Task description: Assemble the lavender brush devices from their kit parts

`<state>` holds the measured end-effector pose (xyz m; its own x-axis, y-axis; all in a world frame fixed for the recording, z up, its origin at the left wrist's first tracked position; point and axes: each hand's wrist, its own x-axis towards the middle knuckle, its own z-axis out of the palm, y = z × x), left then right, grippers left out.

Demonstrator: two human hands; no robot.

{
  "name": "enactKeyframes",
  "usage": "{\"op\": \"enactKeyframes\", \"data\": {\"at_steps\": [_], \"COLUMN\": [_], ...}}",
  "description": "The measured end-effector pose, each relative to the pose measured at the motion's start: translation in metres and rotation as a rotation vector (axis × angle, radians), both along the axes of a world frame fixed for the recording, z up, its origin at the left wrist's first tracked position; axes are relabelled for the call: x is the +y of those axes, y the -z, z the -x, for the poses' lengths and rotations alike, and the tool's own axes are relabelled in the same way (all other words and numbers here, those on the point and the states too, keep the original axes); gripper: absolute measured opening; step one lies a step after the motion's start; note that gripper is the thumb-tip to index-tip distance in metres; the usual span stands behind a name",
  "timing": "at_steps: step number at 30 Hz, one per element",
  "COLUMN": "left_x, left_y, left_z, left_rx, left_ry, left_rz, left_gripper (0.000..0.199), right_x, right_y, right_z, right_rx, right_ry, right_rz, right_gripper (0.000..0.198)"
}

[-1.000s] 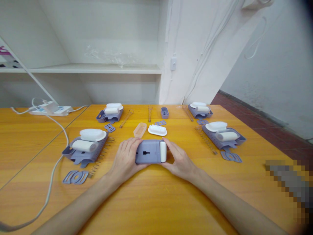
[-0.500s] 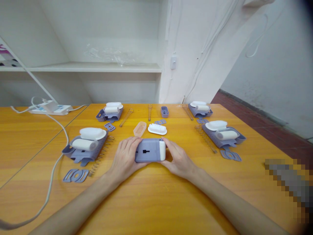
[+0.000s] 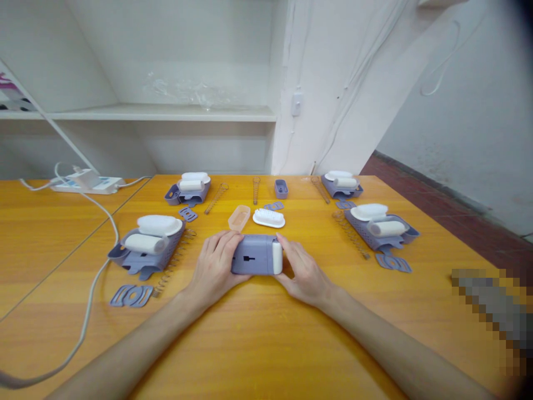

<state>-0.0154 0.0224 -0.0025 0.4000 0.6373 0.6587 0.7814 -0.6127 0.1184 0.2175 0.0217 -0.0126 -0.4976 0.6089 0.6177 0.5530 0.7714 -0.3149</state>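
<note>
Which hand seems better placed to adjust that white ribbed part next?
Probably the right hand: its fingers are at the white ribbed part, while the left hand grips the purple box at the opposite end.

This looks like a small workshop or assembly room, though which is hard to tell. A wooden table (image 3: pixel 266 339) carries matching sets of purple cases (image 3: pixel 156 262), white rollers (image 3: pixel 144 243) and wire springs (image 3: pixel 156 292), laid out in groups. A power strip (image 3: pixel 107 185) sits on the left, white shelves (image 3: pixel 166 114) hold crumpled plastic wrap (image 3: pixel 204 100), and the floor (image 3: pixel 420 194) is red tile.
</note>
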Motion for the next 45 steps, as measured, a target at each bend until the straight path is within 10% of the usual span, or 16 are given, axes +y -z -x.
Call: {"op": "enactKeyframes", "data": {"at_steps": [45], "left_x": [-0.002], "left_y": [-0.003], "left_z": [-0.002], "left_rx": [0.021], "left_ry": [0.037], "left_rz": [-0.059], "left_gripper": [0.066], "right_x": [-0.007], "right_y": [-0.005], "right_z": [-0.001], "right_rx": [0.059], "right_ry": [0.053], "right_rz": [0.153], "right_gripper": [0.074]}}
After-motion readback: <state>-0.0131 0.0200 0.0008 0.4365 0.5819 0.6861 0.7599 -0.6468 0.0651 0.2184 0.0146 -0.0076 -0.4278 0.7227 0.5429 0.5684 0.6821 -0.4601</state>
